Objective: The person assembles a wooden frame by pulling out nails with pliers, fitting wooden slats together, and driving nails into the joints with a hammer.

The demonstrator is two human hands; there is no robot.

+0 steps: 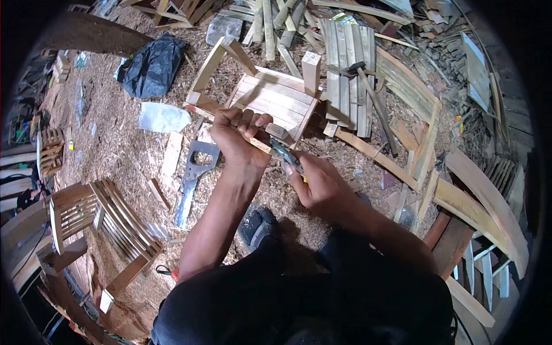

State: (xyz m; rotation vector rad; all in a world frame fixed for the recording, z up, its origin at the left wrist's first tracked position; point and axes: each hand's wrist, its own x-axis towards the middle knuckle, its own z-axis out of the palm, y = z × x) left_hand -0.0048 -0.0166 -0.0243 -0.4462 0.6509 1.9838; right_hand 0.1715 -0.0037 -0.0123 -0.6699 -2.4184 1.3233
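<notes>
A wooden frame with a slatted seat (273, 98) lies in front of me, its legs pointing up. My left hand (238, 135) is closed around a wooden bar of this frame, palm side up. In my right hand (322, 181) is a metal hand tool (283, 152) with a bit of yellow on its handle; its tip touches the end of the wood beside my left hand. The exact kind of tool is hard to make out, as my fingers cover its handle.
A handsaw (195, 172) lies on the sawdust at left, below a white sheet (164, 117) and a black plastic bag (152, 66). A hammer (376, 106) rests by wooden slats (349, 52) at right. Slatted wooden pieces (109, 218) stand at lower left.
</notes>
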